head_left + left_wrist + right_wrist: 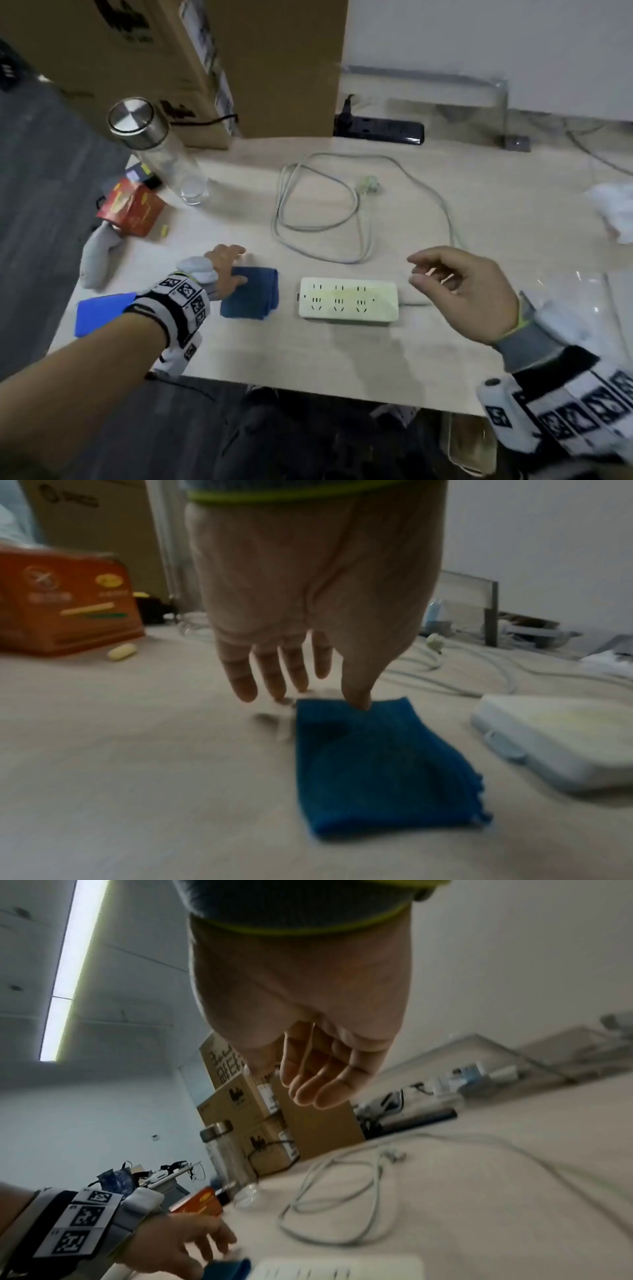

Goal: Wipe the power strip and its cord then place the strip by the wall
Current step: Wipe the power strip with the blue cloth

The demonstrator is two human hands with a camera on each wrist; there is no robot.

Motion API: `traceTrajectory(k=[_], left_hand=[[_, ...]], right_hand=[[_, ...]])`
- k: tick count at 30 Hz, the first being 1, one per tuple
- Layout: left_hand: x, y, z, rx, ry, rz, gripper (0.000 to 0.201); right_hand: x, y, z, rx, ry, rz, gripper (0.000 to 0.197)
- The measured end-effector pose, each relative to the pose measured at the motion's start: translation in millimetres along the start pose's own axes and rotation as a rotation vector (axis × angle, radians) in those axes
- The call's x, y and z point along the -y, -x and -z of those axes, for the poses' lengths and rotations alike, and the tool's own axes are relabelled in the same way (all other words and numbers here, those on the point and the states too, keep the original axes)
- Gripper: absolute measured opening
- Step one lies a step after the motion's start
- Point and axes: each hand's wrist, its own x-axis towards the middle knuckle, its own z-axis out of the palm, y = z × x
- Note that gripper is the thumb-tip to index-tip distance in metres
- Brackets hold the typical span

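Note:
A white power strip [348, 298] lies flat on the light table [342, 356], sockets up. Its pale cord [318, 205] runs off the right end and loops behind it, ending in a plug [370, 183]. A folded blue cloth [251, 294] lies just left of the strip. My left hand [233, 270] reaches over the cloth's far left corner; in the left wrist view its thumb tip touches the cloth [377, 764] and the straight fingers [270, 669] point at the table beside it. My right hand [431, 277] hovers above the strip's right end, fingers loosely curled, holding nothing.
A glass bottle with a steel lid [154, 150] and a red box [132, 210] stand at the left. Cardboard boxes [239, 51] fill the back left. A black power strip [380, 132] lies by the wall. White crumpled material [613, 209] sits far right, a blue sheet [102, 311] at the left edge.

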Motion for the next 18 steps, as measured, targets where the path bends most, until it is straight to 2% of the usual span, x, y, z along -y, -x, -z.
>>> traceTrajectory(k=[2, 4, 6, 8, 10, 12, 14, 15, 16, 18], left_hand=[[5, 2, 2, -0.018, -0.057, 0.062, 0.054], [5, 8, 2, 0.027, -0.049, 0.102, 0.033], [-8, 16, 4, 0.050, 0.081, 0.018, 0.013], [-30, 30, 16, 0.048, 0.243, -0.125, 0.007], [-63, 45, 30, 0.074, 0.321, -0.275, 0.007], [-100, 59, 37, 0.123, 0.373, -0.410, 0.012], [-136, 67, 37, 0.178, 0.447, -0.582, 0.015], [-152, 69, 37, 0.193, 0.507, -0.655, 0.013], [-165, 68, 37, 0.195, 0.574, -0.696, 0.009], [-180, 63, 37, 0.178, 0.704, -0.685, 0.008]], right_hand=[[-6, -2, -17, 0.037, -0.005, -0.094, 0.029], [-16, -1, -35, 0.073, 0.016, -0.159, 0.024], [-26, 2, -48, 0.086, -0.008, -0.216, 0.021], [-29, 5, -54, 0.087, -0.036, -0.245, 0.024], [-30, 7, -63, 0.110, -0.042, -0.244, 0.044], [-26, 9, -71, 0.175, -0.003, -0.157, 0.074], [-24, 11, -77, 0.228, 0.003, -0.066, 0.089], [-24, 11, -79, 0.238, -0.022, -0.062, 0.086], [-26, 11, -78, 0.241, -0.057, -0.089, 0.074], [-32, 11, -73, 0.201, -0.115, -0.181, 0.031]])
